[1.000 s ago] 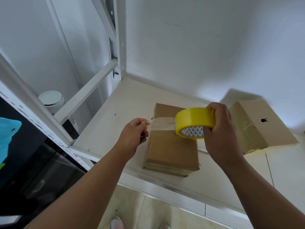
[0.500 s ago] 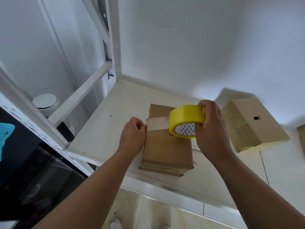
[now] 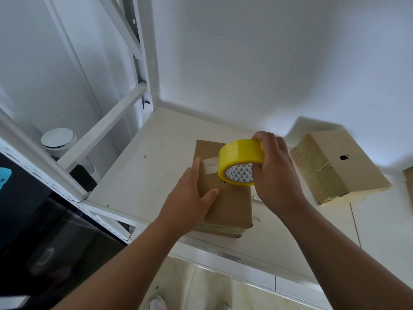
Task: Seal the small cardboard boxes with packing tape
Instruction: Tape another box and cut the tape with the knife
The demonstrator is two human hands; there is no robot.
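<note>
A small brown cardboard box (image 3: 232, 206) lies flat near the front edge of the white shelf (image 3: 143, 175). My left hand (image 3: 190, 198) lies with straight fingers on the box's left side, the thumb on top. A short strip of clear tape (image 3: 210, 163) runs across the box top from beside my left fingers to the yellow tape roll (image 3: 240, 161). My right hand (image 3: 274, 173) grips that roll just above the box, fingers curled over its rim and into its core.
A second cardboard box (image 3: 348, 166), with tape on its side, lies tilted at the right. Another box edge (image 3: 409, 182) shows at the far right. White shelf posts (image 3: 145, 52) rise at the back left. A white round lid (image 3: 58, 139) sits beyond the left rail.
My left hand let go of the tape end and flattened against the box's left side. The roll came down closer to the box top, leaving the strip stuck across it.
</note>
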